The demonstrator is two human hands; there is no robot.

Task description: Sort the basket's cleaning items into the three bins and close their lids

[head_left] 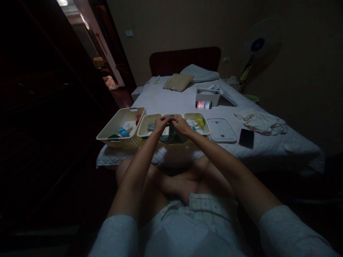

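Both of my hands are raised over the row of cream bins, pinching the top of a dark greenish, limp piece of cloth (pixel 173 135) that hangs between them; a bag is also possible in this dim light. My left hand (pixel 161 124) grips its left side and my right hand (pixel 180 125) its right side, fingertips almost meeting. Behind the cloth is the middle bin (pixel 177 115), mostly hidden. To the left stands a bin (pixel 150 116) with a small greenish item inside. The right bin (pixel 208 129) holds white items and a yellow piece (pixel 199 122).
At far left, a perforated basket (pixel 108 132) holds a blue-capped bottle (pixel 123 132) and a red item (pixel 138 119). Right of the bins lie a flat lid (pixel 221 130), a dark phone (pixel 246 138) and crumpled cloth (pixel 261 122). Behind are a white box (pixel 207 98) and a pillow (pixel 178 82).
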